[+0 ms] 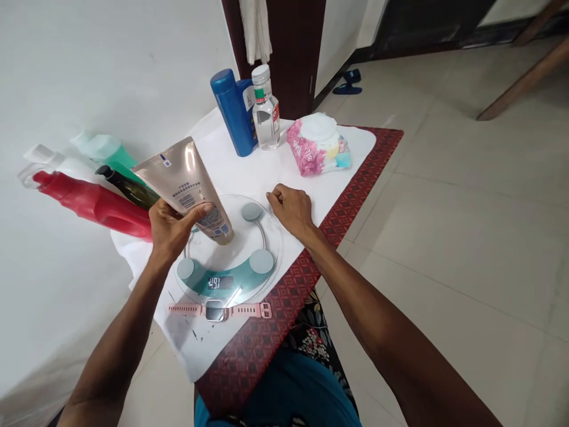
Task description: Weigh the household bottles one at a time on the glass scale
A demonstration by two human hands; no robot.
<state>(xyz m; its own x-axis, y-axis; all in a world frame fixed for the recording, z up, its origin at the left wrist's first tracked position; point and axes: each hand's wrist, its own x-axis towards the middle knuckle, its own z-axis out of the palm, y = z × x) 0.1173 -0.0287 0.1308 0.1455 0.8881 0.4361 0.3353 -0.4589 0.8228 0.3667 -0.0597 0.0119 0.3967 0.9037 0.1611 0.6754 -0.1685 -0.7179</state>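
A golden beige squeeze tube point(180, 178) with printed text is held by my left hand point(171, 228), thumb across its front. It tilts, with its narrow end down over the round glass scale point(226, 261); whether it touches the glass I cannot tell. Digits show on the scale's display point(220, 283). My right hand point(291, 207) rests as a loose fist on the white cloth point(284, 169), just right of the scale, with nothing visible in it. Along the scale's near edge lies a smartwatch point(216, 310) with a pink strap.
Left of the scale are a red bottle point(93, 201), a dark bottle point(128, 187) and a green bottle point(115, 155). At the back stand a blue bottle point(233, 112) and a clear bottle point(267, 112), beside a wipes pack point(306, 148). A wall borders the left side.
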